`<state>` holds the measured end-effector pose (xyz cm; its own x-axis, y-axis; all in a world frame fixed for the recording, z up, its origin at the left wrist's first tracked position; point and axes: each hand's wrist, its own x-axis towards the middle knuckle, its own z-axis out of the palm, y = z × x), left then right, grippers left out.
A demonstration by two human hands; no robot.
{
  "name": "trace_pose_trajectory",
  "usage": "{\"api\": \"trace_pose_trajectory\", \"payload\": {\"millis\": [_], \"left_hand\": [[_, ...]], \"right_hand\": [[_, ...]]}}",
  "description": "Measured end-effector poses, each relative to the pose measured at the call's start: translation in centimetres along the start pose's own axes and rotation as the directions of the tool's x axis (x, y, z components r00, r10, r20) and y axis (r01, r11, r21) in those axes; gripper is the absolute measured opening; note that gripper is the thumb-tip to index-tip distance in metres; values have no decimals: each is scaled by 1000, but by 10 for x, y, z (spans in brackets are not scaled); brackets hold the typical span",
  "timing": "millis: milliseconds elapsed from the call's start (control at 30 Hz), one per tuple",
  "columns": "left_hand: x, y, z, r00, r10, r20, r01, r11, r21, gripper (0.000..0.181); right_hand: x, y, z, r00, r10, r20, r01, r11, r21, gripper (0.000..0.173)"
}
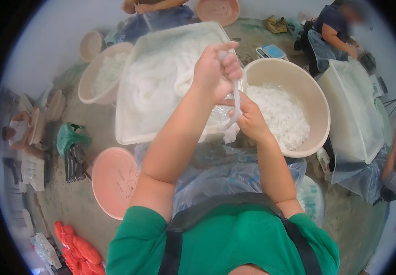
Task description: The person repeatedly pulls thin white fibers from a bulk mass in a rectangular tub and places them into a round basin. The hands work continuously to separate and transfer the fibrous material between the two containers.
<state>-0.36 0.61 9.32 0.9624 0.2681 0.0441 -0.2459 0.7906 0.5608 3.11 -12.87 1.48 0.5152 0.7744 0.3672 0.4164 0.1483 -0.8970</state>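
Observation:
My left hand (217,72) is raised over the right edge of a large white rectangular tub (119,113), with the fingers curled around a wet, whitish translucent strand (237,99). Just below and to its right, my right hand (253,120) pinches the same strand, which runs down between the hands. A crumpled whitish clump (230,134) dangles under my right hand. The tub contains cloudy liquid and pale soft material. At its right stands a round beige basin (318,103), holding a heap of white, stringy material (280,113).
An empty pink basin (112,182) is on the floor at left, near a green plastic stool (70,137). A beige basin (84,86) adjoins the tub's left side. A scale (271,51) lies beyond the round basin. Co-workers sit around, one beside another white tub (352,110).

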Motion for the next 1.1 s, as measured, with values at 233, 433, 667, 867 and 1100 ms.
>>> {"api": "trace_pose_trajectory", "payload": {"millis": [233,433,667,867,1100], "left_hand": [[-51,-36,-94,981,57,185,-190,107,976,32],[-53,-68,-78,997,-34,75,-22,770,638,30],[-42,-38,-59,987,158,16,-60,277,959,28],[-39,-65,-33,725,572,383,-505,66,860,21],[-10,-53,-152,992,-116,44,-81,-339,937,25]], "right_hand": [[3,-20,-12,989,-65,-131,43,985,-167,27],[10,-25,-15,950,258,-178,-120,824,554,25],[12,-21,-26,993,18,113,47,836,-547,16],[27,-78,-40,990,30,-134,-41,996,-80,11],[12,-140,-141,722,-335,-605,674,536,508,11]]}}
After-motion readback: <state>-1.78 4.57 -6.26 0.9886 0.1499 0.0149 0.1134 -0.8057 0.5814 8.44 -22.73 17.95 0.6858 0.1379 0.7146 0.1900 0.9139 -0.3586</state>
